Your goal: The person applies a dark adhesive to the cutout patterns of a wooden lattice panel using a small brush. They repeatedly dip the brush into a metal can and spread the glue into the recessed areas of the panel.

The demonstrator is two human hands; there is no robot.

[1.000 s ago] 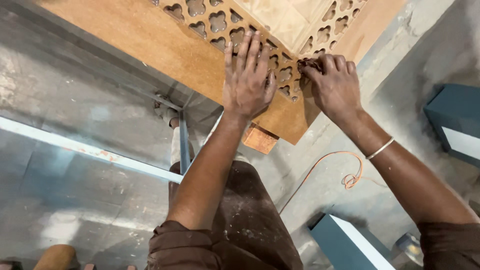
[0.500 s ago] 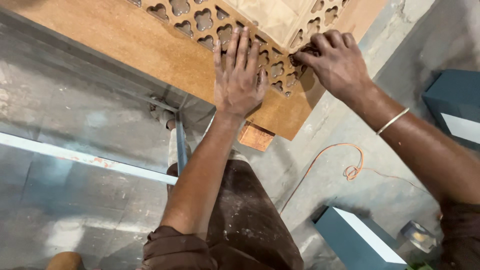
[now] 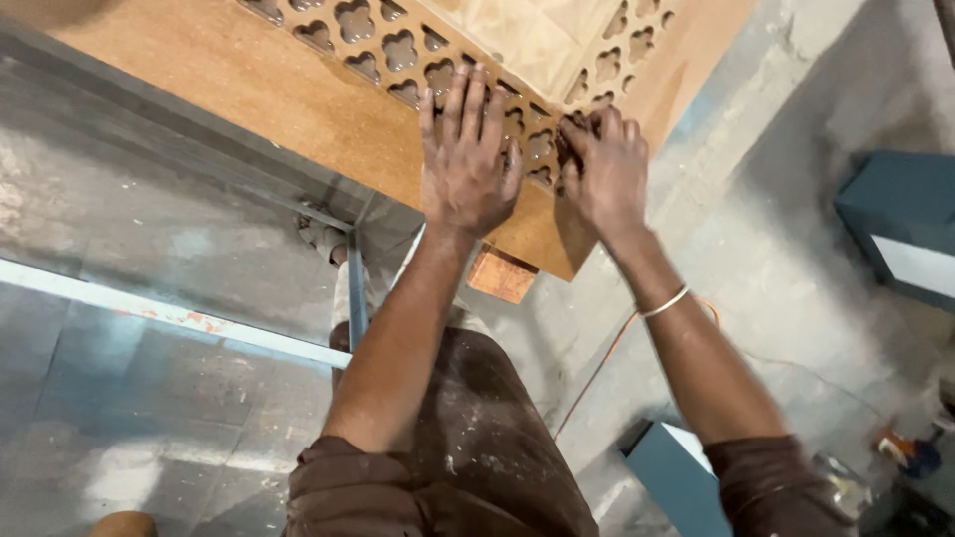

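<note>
Left hand (image 3: 468,164) flat, right hand (image 3: 605,169) curled near fretwork board (image 3: 249,80) corner.

I see a tan-brown fibreboard panel (image 3: 249,80) with a cut-out quatrefoil lattice pattern. I see a dusty grey concrete floor (image 3: 786,268), an orange cord (image 3: 597,368), teal-blue boxes with pale faces (image 3: 900,234), a small orange-brown wooden block (image 3: 502,273), and dark brown trousers speckled white (image 3: 477,438).

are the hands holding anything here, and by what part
The left hand lies flat, fingers spread, pressing the cut-out lattice of the brown fibreboard panel near its corner. The right hand is curled at the lattice beside it; whether it grips anything cannot be told.
</note>
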